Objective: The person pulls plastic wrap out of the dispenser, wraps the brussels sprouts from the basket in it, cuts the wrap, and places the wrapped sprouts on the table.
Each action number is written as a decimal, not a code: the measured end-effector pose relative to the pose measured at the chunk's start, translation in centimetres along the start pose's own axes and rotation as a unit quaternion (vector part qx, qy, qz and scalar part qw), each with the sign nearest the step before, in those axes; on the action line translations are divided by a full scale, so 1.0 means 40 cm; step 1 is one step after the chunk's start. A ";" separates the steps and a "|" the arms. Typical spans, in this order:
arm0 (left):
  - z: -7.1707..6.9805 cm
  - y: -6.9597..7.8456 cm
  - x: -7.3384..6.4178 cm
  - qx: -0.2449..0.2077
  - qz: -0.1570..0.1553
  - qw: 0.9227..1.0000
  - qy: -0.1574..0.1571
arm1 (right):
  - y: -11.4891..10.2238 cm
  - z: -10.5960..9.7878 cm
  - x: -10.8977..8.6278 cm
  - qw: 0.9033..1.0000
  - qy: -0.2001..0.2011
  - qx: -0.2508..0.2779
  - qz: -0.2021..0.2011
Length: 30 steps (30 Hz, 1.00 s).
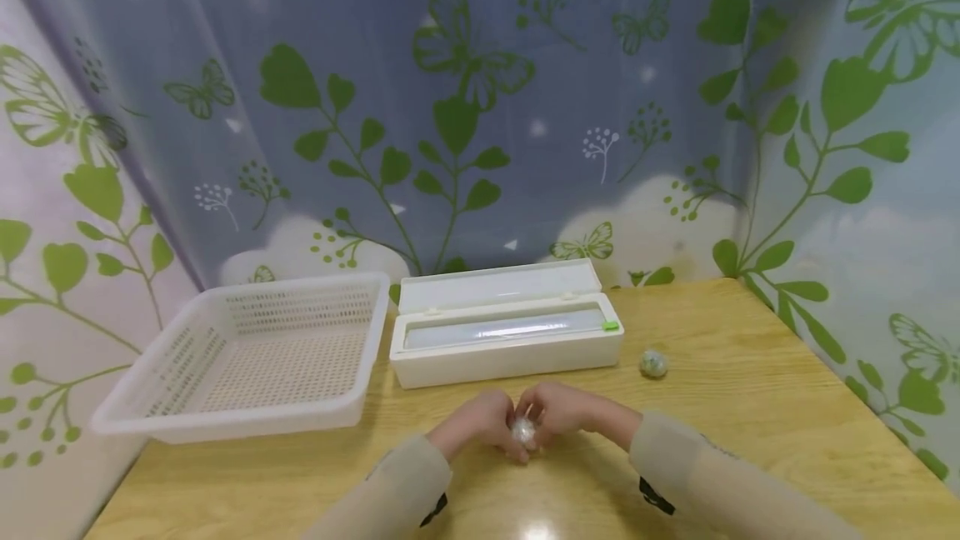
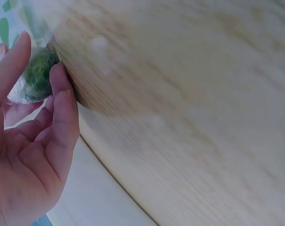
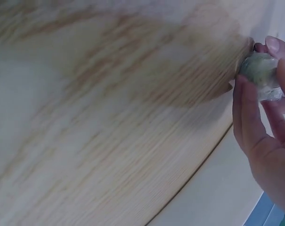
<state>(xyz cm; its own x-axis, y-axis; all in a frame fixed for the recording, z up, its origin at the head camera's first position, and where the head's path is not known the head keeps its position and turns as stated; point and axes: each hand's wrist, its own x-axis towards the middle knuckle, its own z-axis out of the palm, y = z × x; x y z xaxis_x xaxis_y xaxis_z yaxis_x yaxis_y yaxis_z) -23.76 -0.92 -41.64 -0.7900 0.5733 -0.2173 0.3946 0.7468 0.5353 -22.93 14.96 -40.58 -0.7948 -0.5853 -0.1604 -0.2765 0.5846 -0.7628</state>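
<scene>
A small green round item wrapped in clear plastic film [image 1: 522, 432] is held between both hands, low over the table in front of the white box. My left hand [image 1: 491, 422] grips its left side, and my right hand [image 1: 553, 411] grips the right side with curled fingers. Through the film, the left wrist view shows the dark green wrapped item [image 2: 37, 75] between thumb and fingers. Paler green in the right wrist view, the wrapped item [image 3: 260, 70] sits among the right fingertips. What exactly is inside the film cannot be told.
Behind the hands stands a long white plastic-wrap dispenser [image 1: 510, 361], lid raised, with a film roll [image 1: 502, 330] inside and a green slider [image 1: 611, 326]. Another wrapped ball [image 1: 653, 363] lies to its right. A white perforated basket [image 1: 247, 425] occupies the left, and a patterned curtain [image 1: 480, 148] hangs behind.
</scene>
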 end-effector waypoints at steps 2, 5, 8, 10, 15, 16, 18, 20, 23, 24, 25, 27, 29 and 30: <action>-0.002 0.002 -0.006 -0.012 -0.009 1.000 -0.010 | 0.000 0.002 -0.001 1.000 0.004 -0.005 -0.009; -0.001 0.001 -0.018 -0.027 -0.029 0.999 -0.014 | 0.001 0.012 0.000 1.000 0.015 -0.003 -0.017; -0.003 -0.003 -0.029 -0.049 -0.041 0.998 -0.007 | 0.000 0.022 0.002 1.000 0.025 0.010 -0.016; -0.006 -0.008 -0.034 -0.066 -0.041 0.997 0.010 | 0.002 0.027 0.008 0.999 0.033 0.014 -0.019; -0.022 -0.021 -0.035 -0.123 -0.035 0.989 0.070 | 0.005 0.024 0.026 0.996 0.073 0.035 -0.048; -0.026 -0.023 -0.033 -0.142 -0.034 0.986 0.079 | 0.005 0.020 0.028 0.994 0.084 0.042 -0.052; -0.034 -0.024 -0.027 -0.181 -0.033 0.978 0.099 | 0.007 0.012 0.032 0.991 0.102 0.059 -0.057; -0.038 -0.026 -0.020 -0.230 -0.035 0.967 0.106 | 0.009 0.006 0.033 0.989 0.111 0.085 -0.055; -0.044 -0.029 -0.011 -0.295 -0.030 0.949 0.108 | 0.009 -0.004 0.035 0.984 0.121 0.118 -0.057; -0.047 -0.030 -0.009 -0.312 -0.027 0.944 0.104 | 0.010 -0.007 0.036 0.982 0.122 0.130 -0.059; -0.050 -0.031 -0.008 -0.328 -0.022 0.939 0.099 | 0.009 -0.010 0.036 0.981 0.125 0.137 -0.062; -0.055 -0.032 -0.009 -0.345 -0.013 0.934 0.092 | 0.008 -0.013 0.035 0.979 0.130 0.142 -0.067; -0.058 -0.033 -0.013 -0.362 -0.007 0.928 0.087 | 0.007 -0.012 0.033 0.978 0.131 0.143 -0.071; -0.059 -0.034 -0.016 -0.372 -0.007 0.924 0.084 | 0.007 -0.011 0.030 0.978 0.132 0.143 -0.070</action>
<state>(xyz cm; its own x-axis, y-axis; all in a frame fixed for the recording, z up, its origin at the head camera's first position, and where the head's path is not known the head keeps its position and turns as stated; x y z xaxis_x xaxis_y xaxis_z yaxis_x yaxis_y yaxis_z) -24.88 -3.09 -40.30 -0.8789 0.4582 -0.1327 0.0007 0.2795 0.9602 -24.21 14.66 -40.74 -0.8827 -0.4599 0.0966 -0.2601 0.3069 -0.9155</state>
